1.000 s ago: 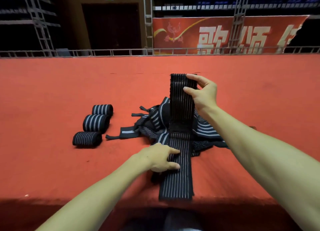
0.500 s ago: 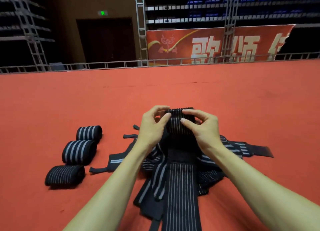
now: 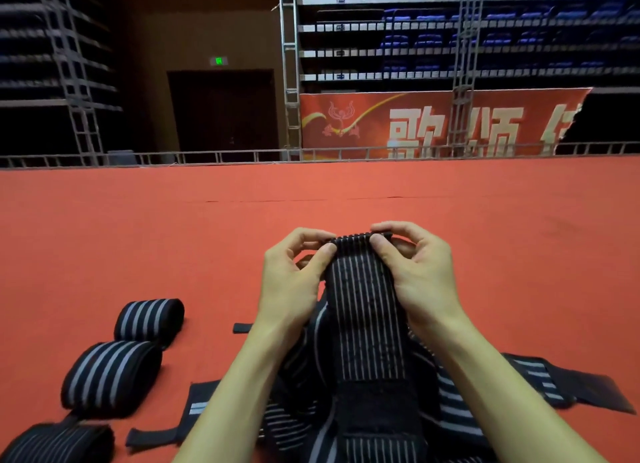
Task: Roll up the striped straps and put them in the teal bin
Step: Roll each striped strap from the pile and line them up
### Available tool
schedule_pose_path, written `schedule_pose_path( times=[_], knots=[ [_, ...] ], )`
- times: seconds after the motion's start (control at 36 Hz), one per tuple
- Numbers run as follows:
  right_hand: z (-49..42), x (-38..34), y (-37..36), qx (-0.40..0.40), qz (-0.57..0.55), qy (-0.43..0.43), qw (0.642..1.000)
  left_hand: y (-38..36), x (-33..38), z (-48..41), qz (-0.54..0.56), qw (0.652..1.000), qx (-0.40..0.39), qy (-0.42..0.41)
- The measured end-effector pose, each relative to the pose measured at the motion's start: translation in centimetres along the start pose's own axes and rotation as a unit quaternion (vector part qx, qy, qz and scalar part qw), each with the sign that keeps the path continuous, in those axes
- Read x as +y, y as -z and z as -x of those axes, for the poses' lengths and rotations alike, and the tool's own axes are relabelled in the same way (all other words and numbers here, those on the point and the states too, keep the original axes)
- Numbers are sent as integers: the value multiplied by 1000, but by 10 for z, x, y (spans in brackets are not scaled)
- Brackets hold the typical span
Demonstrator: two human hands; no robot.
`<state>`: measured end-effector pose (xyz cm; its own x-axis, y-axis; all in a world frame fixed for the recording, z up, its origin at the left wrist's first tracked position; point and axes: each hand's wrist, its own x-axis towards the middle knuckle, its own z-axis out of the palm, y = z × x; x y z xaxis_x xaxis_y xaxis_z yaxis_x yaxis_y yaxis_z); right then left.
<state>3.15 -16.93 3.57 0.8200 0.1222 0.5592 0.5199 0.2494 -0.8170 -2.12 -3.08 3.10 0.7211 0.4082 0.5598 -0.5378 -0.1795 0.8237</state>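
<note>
A black strap with thin white stripes [image 3: 367, 310] runs from the bottom of the view up to both hands. My left hand [image 3: 294, 282] pinches its far end at the left corner. My right hand [image 3: 415, 275] pinches the same end at the right corner, thumb on top. Under the strap lies a loose pile of striped straps [image 3: 460, 403] on the red carpet. Three rolled straps lie at the left: the far one [image 3: 149, 318], the middle one [image 3: 110, 376] and the near one [image 3: 55, 443]. No teal bin is in view.
The red carpet [image 3: 138, 237] stretches far ahead to a low metal railing [image 3: 207, 157]. Behind it are scaffold towers, a dark doorway and a red banner [image 3: 433, 126]. A loose strap tab [image 3: 154, 436] lies near the rolled straps.
My left hand left the near part of the strap and joined my right hand at its far end. The view has moved closer; both hands now pinch the end nearer the carpet.
</note>
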Motion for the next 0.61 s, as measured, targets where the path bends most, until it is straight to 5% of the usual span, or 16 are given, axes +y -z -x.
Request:
schedule_pose_path(
  times=[0.39, 0.61],
  knots=[
    [-1, 6, 4, -44, -64, -57, 995, 5, -2, -8, -37, 996, -4, -83],
    [0, -8, 8, -63, -86, -28, 994, 0, 12, 0, 66, 997, -36, 5]
  ],
)
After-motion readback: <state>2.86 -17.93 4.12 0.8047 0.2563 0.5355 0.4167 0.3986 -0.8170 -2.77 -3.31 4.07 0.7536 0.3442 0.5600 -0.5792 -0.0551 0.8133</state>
